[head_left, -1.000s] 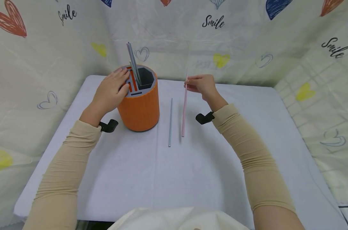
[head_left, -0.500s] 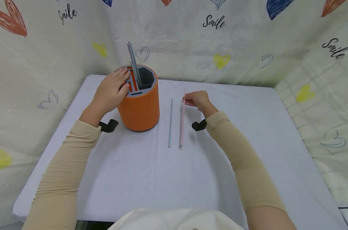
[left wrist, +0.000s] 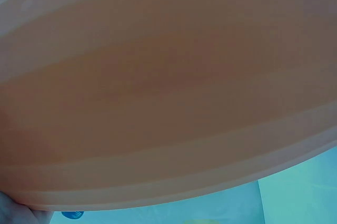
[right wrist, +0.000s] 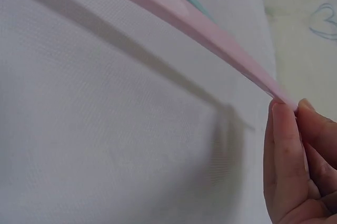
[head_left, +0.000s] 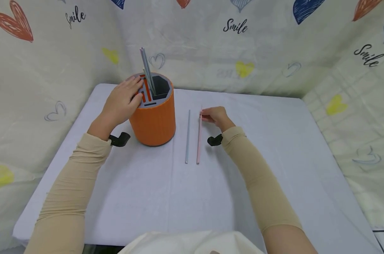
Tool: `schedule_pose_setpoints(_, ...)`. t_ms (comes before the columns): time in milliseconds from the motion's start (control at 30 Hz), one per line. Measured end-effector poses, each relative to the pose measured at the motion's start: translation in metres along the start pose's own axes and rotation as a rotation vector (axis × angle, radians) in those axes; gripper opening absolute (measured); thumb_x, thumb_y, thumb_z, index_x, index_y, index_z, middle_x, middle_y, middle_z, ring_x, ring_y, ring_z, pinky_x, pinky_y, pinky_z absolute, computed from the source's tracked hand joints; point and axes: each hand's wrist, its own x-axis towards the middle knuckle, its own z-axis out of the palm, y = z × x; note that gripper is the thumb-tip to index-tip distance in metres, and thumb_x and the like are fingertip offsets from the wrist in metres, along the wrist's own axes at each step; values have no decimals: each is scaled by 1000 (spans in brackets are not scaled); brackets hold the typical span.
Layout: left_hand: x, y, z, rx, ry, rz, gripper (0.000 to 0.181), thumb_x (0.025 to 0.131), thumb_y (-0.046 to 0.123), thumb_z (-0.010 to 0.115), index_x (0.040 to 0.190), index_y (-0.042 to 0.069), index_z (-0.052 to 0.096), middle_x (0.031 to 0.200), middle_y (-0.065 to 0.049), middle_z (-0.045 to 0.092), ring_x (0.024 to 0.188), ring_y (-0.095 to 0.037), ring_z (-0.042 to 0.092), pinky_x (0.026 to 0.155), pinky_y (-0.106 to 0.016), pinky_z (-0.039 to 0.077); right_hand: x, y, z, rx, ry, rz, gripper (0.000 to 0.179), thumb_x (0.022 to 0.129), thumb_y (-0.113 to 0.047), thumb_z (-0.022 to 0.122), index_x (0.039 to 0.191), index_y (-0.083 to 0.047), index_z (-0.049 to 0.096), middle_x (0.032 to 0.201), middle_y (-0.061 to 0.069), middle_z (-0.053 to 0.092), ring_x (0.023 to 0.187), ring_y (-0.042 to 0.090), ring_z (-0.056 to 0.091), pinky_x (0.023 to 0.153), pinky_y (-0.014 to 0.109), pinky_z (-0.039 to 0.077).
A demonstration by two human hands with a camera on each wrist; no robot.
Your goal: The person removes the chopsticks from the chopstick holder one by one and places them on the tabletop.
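Note:
My left hand (head_left: 120,100) rests on the left rim of an orange cylindrical pen holder (head_left: 153,125), fingers over its grey slotted top. The holder's orange wall (left wrist: 168,87) fills most of the left wrist view. Between thumb and fingers, my right hand (head_left: 215,116) pinches the far end of a thin pink straw (head_left: 199,141), also a long pink straw (right wrist: 195,26) in the right wrist view. There its shadow falls on the cloth, apart from the pinched end. A blue-grey straw (head_left: 187,137) lies just left of the pink one, roughly parallel.
Several blue-grey straws (head_left: 147,68) stand in the holder's dark open compartment. A white cloth covers the table (head_left: 141,197). Behind it hangs a patterned curtain (head_left: 195,46) with hearts and lettering.
My right hand has brought the pink straw nearer to me, lower and slightly left, alongside the blue-grey straw. My left hand has stayed on the holder.

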Motion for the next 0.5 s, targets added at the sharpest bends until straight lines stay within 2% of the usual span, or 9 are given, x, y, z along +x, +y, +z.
schedule_pose_setpoints(233,-1,-1,-1,4,-8,3,52,98,27,29,143,1,31,151,-12,27,143,-26,16,118,-42,12,14,7,0,32,20,38,26,76,3,71,102,2,67,70,7,68,67,15,69,68,25,58)
schedule_pose_setpoints(500,-1,1,-1,5,-4,6,52,98,27,29,144,2,31,152,-12,26,143,-26,16,118,-42,12,15,12,0,13,31,32,29,71,0,76,100,0,69,86,8,70,67,14,69,68,25,58)
